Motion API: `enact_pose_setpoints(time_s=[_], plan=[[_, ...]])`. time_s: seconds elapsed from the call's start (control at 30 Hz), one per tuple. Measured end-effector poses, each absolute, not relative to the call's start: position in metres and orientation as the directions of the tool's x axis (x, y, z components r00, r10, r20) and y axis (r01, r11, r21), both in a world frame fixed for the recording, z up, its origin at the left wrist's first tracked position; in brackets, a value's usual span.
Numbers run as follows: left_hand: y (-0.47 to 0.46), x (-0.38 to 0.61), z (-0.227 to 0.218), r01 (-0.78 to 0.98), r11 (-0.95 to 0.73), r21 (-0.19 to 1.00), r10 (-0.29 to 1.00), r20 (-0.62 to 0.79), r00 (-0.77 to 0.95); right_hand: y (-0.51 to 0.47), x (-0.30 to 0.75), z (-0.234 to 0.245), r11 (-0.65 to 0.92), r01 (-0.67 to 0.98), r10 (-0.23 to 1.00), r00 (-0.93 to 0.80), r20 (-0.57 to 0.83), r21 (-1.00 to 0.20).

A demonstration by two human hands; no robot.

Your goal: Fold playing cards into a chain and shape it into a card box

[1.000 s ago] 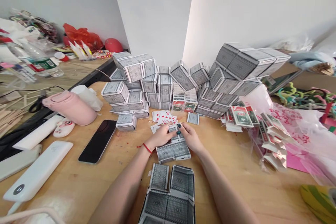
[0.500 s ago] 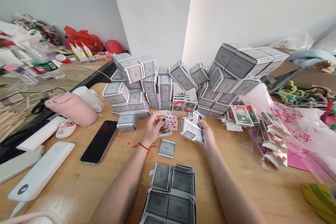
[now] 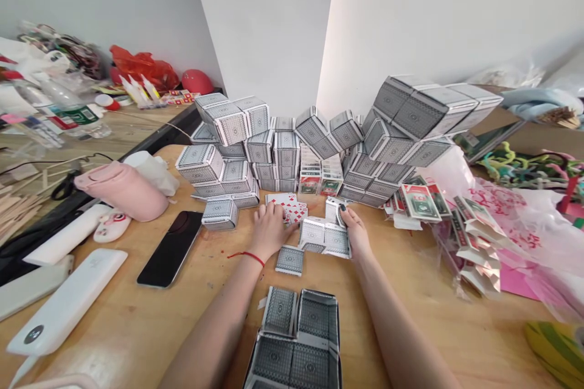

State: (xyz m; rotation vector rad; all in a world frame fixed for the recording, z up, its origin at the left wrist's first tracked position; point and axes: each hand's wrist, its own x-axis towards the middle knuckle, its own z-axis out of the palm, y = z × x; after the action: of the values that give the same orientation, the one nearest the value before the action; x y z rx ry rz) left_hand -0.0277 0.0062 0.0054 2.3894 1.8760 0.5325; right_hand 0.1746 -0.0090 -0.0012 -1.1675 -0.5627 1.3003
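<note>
My right hand grips a folded strip of grey-backed playing cards by its right end, low over the wooden table. My left hand lies palm down on loose face-up red cards, fingers curled over them. One face-down card lies just in front of my left wrist, which wears a red string. Close to me sits a half-built box of folded cards. A pile of finished card cubes lines the wall behind.
A black phone, a white power bank and a pink bottle lie to the left. Card packets and plastic bags crowd the right. More clutter covers a second table at far left.
One second ago both hands worked the folded cards together. The right hand then lifted the piece away and has now lowered it by the loose cards, while the left hand dropped onto the red cards.
</note>
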Motion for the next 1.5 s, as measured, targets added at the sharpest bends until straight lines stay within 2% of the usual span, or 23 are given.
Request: enact_pose_setpoints(time_s=[0.1,0.3,0.43,0.53,0.73,0.83,0.9,1.07,1.33,1.5], plan=[[0.01,-0.031,0.001,0.899,-0.26,0.353,0.95,0.261,0.172,-0.012,0.169,0.003,-0.14,-0.375,0.938,0.245,-0.244,-0.916],[0.018,-0.035,0.002,0.637,-0.285,0.717,0.933,0.359,0.013,-0.014,0.165,0.007,-0.14,-0.384,0.937,0.246,-0.247,-0.913],[0.02,-0.035,0.001,0.556,-0.308,0.772,0.924,0.381,-0.018,-0.014,0.164,0.004,-0.132,-0.409,0.934,0.254,-0.251,-0.903],[0.021,-0.034,-0.004,0.474,-0.341,0.812,0.921,0.388,-0.003,-0.014,0.16,0.0,-0.077,-0.395,0.945,0.263,-0.193,-0.916],[0.017,-0.029,-0.001,0.125,-0.239,0.963,0.971,0.239,0.016,-0.015,0.154,-0.004,-0.04,-0.284,0.96,0.255,-0.116,-0.958],[0.012,-0.026,0.008,-0.007,-0.169,0.986,0.985,0.169,0.018,-0.015,0.155,-0.002,-0.061,-0.243,0.967,0.226,-0.118,-0.968],[0.01,-0.024,0.013,-0.029,-0.139,0.99,0.99,0.14,0.009,-0.015,0.156,0.001,-0.084,-0.23,0.967,0.215,-0.135,-0.97],[0.007,-0.025,0.016,-0.016,-0.11,0.994,0.994,0.11,0.026,-0.015,0.156,0.006,-0.149,-0.274,0.957,0.203,-0.208,-0.95],[0.008,-0.027,0.013,-0.018,-0.084,0.996,0.996,0.085,0.023,-0.014,0.157,0.002,-0.161,-0.255,0.952,0.216,-0.219,-0.953],[0.007,-0.026,0.016,-0.037,-0.081,0.996,0.996,0.082,0.023,-0.013,0.158,0.005,-0.195,-0.321,0.941,0.205,-0.269,-0.927]])
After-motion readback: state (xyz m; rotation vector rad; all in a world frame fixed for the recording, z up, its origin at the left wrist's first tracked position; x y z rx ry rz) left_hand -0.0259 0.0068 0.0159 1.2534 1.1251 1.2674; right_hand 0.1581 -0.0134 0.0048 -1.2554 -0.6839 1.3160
